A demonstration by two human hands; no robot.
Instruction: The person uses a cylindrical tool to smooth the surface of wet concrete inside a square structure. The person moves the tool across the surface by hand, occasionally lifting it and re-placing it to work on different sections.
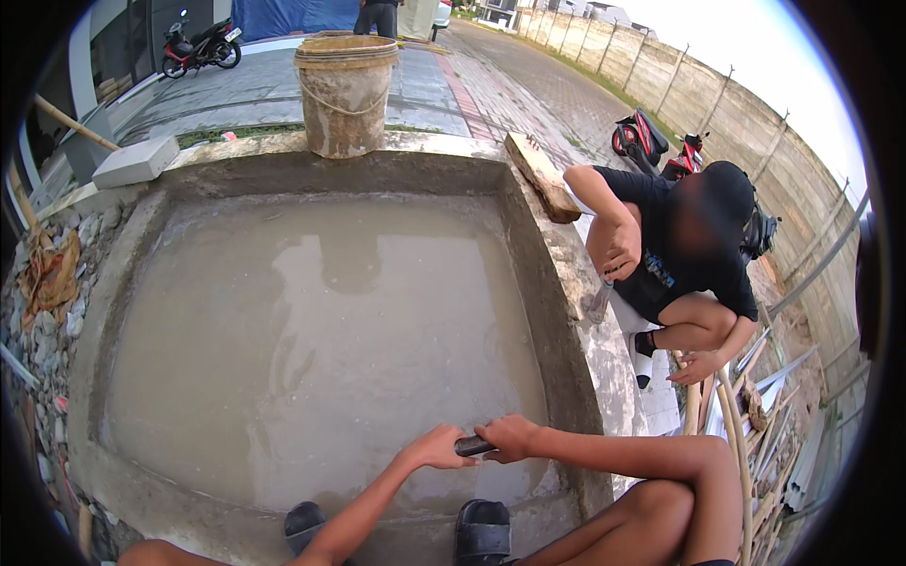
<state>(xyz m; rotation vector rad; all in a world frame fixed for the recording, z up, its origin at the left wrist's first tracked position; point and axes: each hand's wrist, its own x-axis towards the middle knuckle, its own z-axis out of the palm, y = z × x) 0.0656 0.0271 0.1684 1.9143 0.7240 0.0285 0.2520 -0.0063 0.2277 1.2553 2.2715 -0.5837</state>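
Note:
My left hand (437, 447) and my right hand (510, 438) meet above the near side of a low concrete basin (557, 311). Both are closed around a short, dark, rod-like piece (474, 445), the left on one end and the right on the other. Whether it belongs to a longer tool I cannot tell. Beneath them, murky grey-brown water (321, 349) covers the basin floor. My feet, in dark sandals (483, 531), are at the basin's near edge.
A mud-stained bucket (345, 99) stands on the far rim. A pale block (136, 161) lies at the left corner, a wooden plank (543, 177) at the right. A person (679, 255) crouches beside the right rim, one hand on a small object. Rubble (57, 283) lines the left side.

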